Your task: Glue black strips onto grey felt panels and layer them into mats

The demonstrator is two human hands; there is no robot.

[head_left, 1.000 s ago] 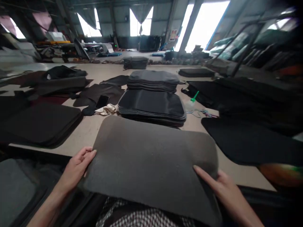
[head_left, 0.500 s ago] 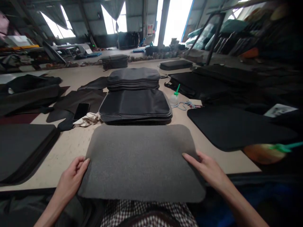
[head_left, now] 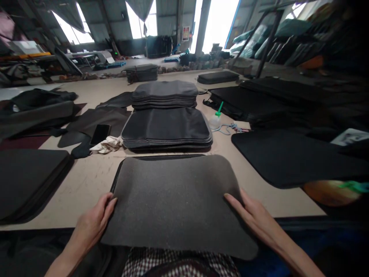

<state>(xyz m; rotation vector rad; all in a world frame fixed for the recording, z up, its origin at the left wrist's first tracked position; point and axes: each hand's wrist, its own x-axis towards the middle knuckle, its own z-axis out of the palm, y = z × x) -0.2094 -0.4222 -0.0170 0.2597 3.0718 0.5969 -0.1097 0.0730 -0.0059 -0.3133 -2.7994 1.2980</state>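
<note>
A dark grey sheet with rounded corners (head_left: 178, 204) spans the space between my two hands, its near edge hanging over the table's front edge. My left hand (head_left: 96, 217) grips its left edge, thumb on top and fingers underneath. On the right edge, my right hand (head_left: 249, 209) pinches it the same way. Along the sheet's far and left sides a black edge of another piece shows beneath. Just beyond lies a stack of black rounded panels (head_left: 167, 127), with a second stack (head_left: 165, 92) behind it.
Left are more stacked dark sheets (head_left: 31, 181), a phone (head_left: 100, 134) and a crumpled white cloth (head_left: 107, 144). To the right stand a green-nozzled bottle (head_left: 216, 119), a black panel (head_left: 294, 157) and an orange-brown container with a green tip (head_left: 328, 192) near the table's edge.
The sheet has bowed, its far edge now dipping in the middle, and a black edge has come into sight behind it. Both hands have shifted slightly; the view has moved a little.
</note>
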